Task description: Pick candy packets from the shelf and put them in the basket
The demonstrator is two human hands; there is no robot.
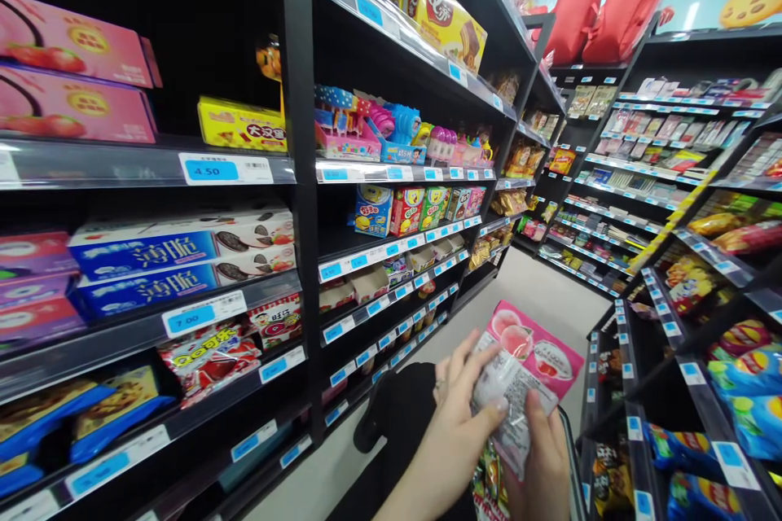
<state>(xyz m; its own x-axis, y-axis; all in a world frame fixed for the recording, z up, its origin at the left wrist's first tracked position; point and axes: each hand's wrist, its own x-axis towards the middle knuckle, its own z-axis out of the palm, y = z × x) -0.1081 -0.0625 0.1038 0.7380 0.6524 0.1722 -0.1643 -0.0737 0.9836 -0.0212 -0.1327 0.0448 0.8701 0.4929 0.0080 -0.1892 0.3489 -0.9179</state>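
Hands are seen low in the view, both closed on one pink snack packet. The left hand is wrapped over the packet's near face, fingers pressed against the clear printed panel. The right hand grips the lower edge from beneath, thumb on top. The packet is held tilted with its back turned up, apparently so that the print can be read. Other wrapped snacks are visible just below the hands; what carries them cannot be told. A dark sleeve lies beside the left wrist. On the left shelving, biscuit boxes are faced outward above blue price labels. Beyond, the aisle floor runs to far shelves stocked with red bags.
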